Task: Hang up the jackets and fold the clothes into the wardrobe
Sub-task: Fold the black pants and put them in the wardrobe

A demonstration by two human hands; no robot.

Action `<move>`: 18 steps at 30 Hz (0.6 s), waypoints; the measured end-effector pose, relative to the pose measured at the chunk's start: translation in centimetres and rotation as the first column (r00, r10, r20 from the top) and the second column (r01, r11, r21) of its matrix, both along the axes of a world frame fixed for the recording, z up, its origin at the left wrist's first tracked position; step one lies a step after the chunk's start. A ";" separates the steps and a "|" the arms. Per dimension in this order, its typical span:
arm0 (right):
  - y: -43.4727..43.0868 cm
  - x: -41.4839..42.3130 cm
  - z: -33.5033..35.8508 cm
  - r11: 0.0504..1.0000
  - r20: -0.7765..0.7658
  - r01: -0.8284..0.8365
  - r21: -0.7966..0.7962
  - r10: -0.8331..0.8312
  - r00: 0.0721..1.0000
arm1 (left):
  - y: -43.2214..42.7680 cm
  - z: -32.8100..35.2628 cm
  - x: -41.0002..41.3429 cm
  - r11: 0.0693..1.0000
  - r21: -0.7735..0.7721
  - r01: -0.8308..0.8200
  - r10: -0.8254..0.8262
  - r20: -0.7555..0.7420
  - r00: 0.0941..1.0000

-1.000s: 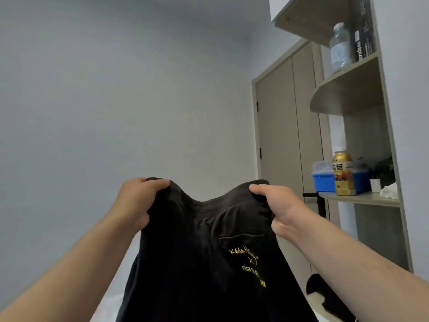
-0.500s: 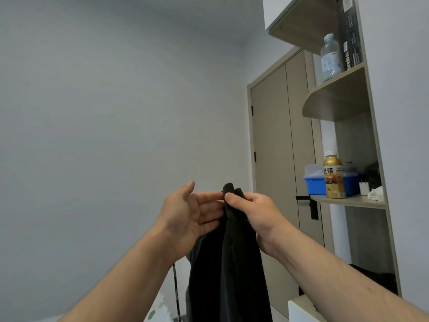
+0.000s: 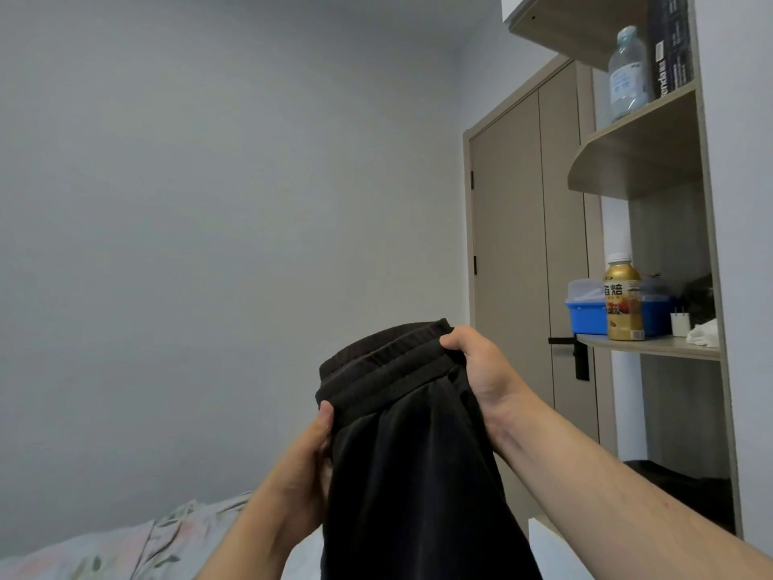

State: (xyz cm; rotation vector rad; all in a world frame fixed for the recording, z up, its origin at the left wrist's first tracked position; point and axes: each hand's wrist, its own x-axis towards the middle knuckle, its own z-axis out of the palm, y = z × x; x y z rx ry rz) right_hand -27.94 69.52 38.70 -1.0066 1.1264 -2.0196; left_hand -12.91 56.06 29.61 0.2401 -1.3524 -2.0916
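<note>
left hand [image 3: 304, 464] and right hand [image 3: 481, 370] gripping black trousers [image 3: 412, 462], blue bin [image 3: 585, 321] on shelf [image 3: 661, 348]

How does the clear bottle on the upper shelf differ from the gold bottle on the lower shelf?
The clear bottle is see-through with a pale label; the gold bottle is opaque with a printed label. The clear bottle stands on the upper shelf beside a dark box; the gold bottle stands on the lower shelf in front of a blue container. Both stand upright.
</note>
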 end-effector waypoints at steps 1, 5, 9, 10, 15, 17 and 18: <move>-0.2 0.4 0.0 1.000 -0.009 -0.018 0.002 0.018 1.000 | -0.2 -0.1 0.4 1.000 0.016 0.011 -0.010 -0.040 0.999; -0.4 2.1 0.4 0.997 -0.020 -0.080 -0.017 0.079 0.997 | -0.9 1.1 3.0 0.993 0.023 -0.114 0.116 -0.160 0.980; -0.4 4.5 -0.3 0.979 0.007 -0.203 -0.009 0.203 0.979 | -1.6 3.1 8.5 0.962 -0.059 -0.266 0.250 -0.196 0.948; -0.5 5.1 -0.6 0.972 0.001 -0.234 -0.002 0.234 0.972 | -1.6 3.7 10.0 0.952 -0.091 -0.292 0.271 -0.198 0.942; -1.7 7.8 -3.4 0.914 -0.038 -0.404 0.046 0.405 0.913 | -1.5 5.3 16.1 0.910 -0.212 -0.357 0.322 -0.182 0.929; -2.2 8.4 -5.2 0.879 -0.051 -0.466 0.098 0.472 0.880 | -1.9 5.1 17.4 0.891 -0.265 -0.370 0.341 -0.148 0.928; -2.3 8.5 -6.1 0.864 -0.071 -0.482 0.145 0.495 0.866 | -2.2 5.0 17.7 0.885 -0.295 -0.360 0.340 -0.119 0.933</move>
